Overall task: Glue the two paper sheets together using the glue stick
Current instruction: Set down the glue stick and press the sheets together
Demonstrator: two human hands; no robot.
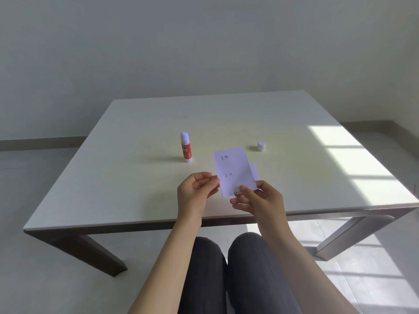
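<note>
Two small white paper sheets are held together above the table's near edge. The front sheet (233,171) carries small printed marks. The second sheet (255,172) peeks out behind its right side. My left hand (197,189) pinches the front sheet's left edge. My right hand (258,198) grips the sheets' lower right corner, thumb on top. The glue stick (186,147), red with a white exposed tip, stands upright and uncapped on the table, left of the sheets and apart from both hands. Its white cap (261,146) sits to the right, behind the sheets.
The pale square table (136,177) stands on dark angled legs. A bright sunlit patch falls across its right side. My knees in dark trousers are below the near edge. A plain wall lies behind the table.
</note>
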